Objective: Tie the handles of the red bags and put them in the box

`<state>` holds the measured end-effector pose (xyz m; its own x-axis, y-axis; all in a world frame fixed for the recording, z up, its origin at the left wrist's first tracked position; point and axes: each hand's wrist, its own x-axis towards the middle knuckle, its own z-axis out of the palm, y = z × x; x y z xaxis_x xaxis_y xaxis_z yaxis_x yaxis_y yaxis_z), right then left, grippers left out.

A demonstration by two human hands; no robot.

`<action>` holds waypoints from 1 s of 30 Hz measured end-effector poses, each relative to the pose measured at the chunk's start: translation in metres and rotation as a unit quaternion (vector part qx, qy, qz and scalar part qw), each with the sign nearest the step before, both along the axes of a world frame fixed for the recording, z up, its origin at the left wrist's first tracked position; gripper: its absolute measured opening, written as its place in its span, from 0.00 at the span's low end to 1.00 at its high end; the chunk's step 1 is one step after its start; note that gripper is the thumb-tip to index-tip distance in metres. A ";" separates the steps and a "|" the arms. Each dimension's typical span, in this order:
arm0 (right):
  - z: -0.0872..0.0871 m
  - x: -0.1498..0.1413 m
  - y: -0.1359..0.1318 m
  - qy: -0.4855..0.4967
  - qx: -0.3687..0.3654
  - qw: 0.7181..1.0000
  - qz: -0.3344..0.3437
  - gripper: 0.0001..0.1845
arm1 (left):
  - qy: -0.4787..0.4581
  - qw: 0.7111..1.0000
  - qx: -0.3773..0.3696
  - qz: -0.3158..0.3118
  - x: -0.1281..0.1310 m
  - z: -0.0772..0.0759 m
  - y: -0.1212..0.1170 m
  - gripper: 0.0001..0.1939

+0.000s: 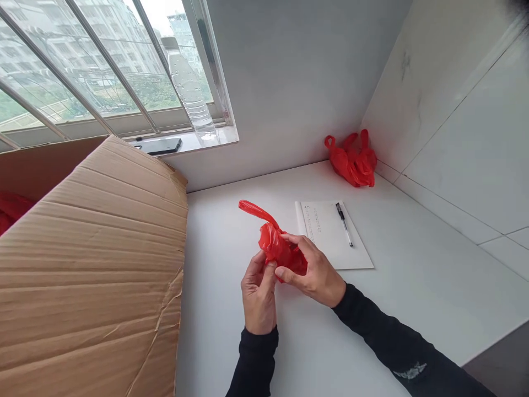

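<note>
1. Head view. Work apparently partway: red bag (270, 242) bunched above the table's (219, 264) middle, not set down; one loop (257, 210) remains loose, toward the far edge.
2. Left hand (259, 295): fingers pinching the bag. Right hand (316, 274): fingers curved around its side.
3. Second bag (353, 162), bunched, far right corner; red plastic (13, 208) inside the box (111, 259).
4. Obstructions: box, masking the left edge; notebook (354, 255) with pen (344, 223), just beside the right hand.
</note>
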<state>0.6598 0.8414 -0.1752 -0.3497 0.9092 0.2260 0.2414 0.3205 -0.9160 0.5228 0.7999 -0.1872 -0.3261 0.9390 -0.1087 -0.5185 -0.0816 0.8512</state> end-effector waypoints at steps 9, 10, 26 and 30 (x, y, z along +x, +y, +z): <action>-0.001 0.001 0.003 0.071 -0.064 0.995 0.004 0.19 | 0.012 0.999 0.014 -0.028 0.000 0.004 -0.001 0.19; -0.002 0.002 0.004 0.075 -0.067 0.995 -0.004 0.18 | 0.000 0.999 0.011 -0.032 0.000 0.004 -0.001 0.20; -0.006 0.003 0.007 0.188 -0.164 0.968 0.036 0.15 | 0.082 0.997 0.007 -0.007 0.000 -0.003 0.000 0.26; -0.008 0.005 0.012 0.259 -0.213 0.940 0.064 0.13 | 0.087 0.996 0.000 0.011 -0.001 -0.004 0.000 0.26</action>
